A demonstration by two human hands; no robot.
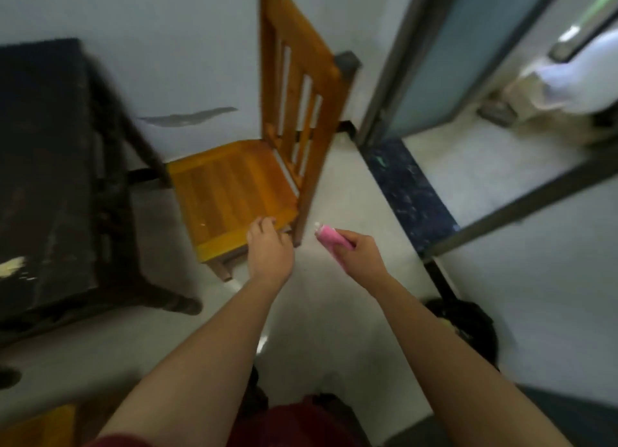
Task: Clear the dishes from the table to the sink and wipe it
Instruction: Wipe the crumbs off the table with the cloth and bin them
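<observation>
Head view: right hand clamped on pink cloth, likely for wiping. Left hand, fingers together, touches chair seat edge; dark worktop at left.

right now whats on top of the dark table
The dark table shows a pale smear and small flecks near its front edge. No dishes appear on the visible part; its left side is out of frame.
</observation>
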